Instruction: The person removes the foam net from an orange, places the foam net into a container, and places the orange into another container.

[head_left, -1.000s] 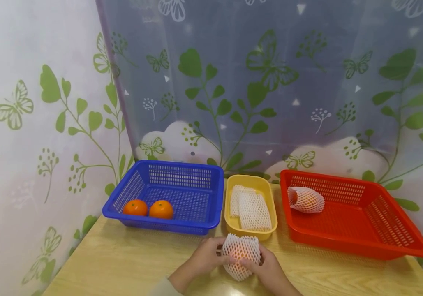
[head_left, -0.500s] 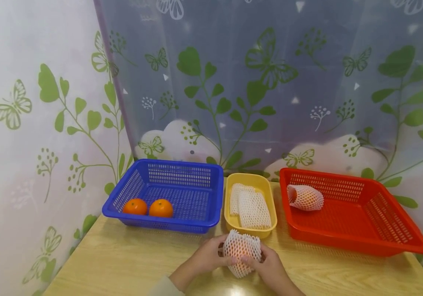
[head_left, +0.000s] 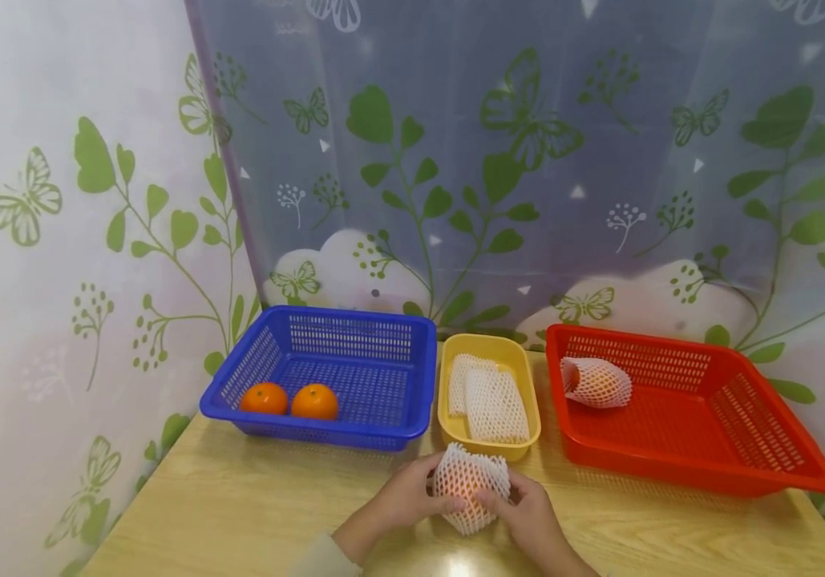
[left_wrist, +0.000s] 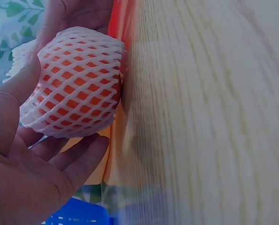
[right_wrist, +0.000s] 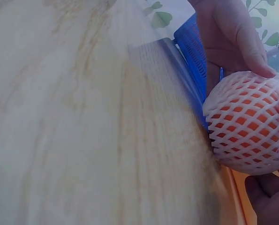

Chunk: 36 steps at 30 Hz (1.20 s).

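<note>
Both hands hold an orange in a white foam net sleeve (head_left: 471, 490) at the front of the table, below the yellow tray. The left hand (head_left: 406, 498) grips its left side, thumb across the near face. On the other side the right hand (head_left: 527, 513) grips it, its thumb also on the near face. In the left wrist view, orange skin shows through the mesh of the netted orange (left_wrist: 78, 84), with the left fingers curved beneath it. The right wrist view shows the same netted orange (right_wrist: 247, 124) between both hands.
Two bare oranges (head_left: 314, 402) sit in a blue basket (head_left: 422, 401) at left. Flat foam net sleeves (head_left: 495, 405) lie in the yellow tray (head_left: 487, 346). A red basket (head_left: 679, 469) at right holds another netted fruit (head_left: 600, 383). A patterned curtain (head_left: 398, 200) hangs behind.
The hands and netted orange sit slightly higher in the head view, which has itself shifted a little. The grip looks much the same.
</note>
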Motion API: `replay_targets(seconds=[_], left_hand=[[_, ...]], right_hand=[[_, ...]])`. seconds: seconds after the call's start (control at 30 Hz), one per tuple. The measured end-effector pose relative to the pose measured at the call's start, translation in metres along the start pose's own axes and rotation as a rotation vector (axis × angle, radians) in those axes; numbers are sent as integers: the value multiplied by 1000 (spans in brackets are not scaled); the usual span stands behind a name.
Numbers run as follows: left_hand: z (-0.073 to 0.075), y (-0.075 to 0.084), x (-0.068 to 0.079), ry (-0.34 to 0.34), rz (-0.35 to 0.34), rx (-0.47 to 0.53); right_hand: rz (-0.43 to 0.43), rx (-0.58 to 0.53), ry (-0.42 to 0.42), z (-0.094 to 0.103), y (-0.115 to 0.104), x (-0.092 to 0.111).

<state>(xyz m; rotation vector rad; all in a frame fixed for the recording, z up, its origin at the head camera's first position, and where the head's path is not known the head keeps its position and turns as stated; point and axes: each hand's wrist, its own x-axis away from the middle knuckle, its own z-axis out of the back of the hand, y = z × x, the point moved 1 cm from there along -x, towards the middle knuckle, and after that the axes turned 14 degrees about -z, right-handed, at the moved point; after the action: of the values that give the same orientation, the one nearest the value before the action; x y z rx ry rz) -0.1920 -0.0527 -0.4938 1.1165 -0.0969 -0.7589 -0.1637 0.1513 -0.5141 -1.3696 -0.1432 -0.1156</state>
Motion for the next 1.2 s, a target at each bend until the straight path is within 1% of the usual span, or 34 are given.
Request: replay_targets(seconds=[0.1,0.23,0.33,0.43,0.6,0.73,0.83,1.03,1.2], left_hand=[[0,0,0,7,-10,17],[0,0,1,17,-16,19],[0,-1,1,21,-20,9],[0,-2,0,33,-39,-4],[2,-2,0,83,-69,-28],[4,0,-1,102,-65,-16],[4,1,-1,98,-51,9],[4,2,3,65,-14,33],[3,1,4,47,4,66]], right_hand=[[-1,11,3,-1,-2,0],[-28,25,15,-3,-4,2],[-57,34,6,-4,-4,2],[-64,58,-9,-5,-3,1],[-46,105,-47,-6,0,-3],[-36,111,-56,-6,1,-4],[-43,120,-53,-6,0,-5],[-73,116,-86,-6,-1,-4],[-66,113,-84,-7,0,-5]])
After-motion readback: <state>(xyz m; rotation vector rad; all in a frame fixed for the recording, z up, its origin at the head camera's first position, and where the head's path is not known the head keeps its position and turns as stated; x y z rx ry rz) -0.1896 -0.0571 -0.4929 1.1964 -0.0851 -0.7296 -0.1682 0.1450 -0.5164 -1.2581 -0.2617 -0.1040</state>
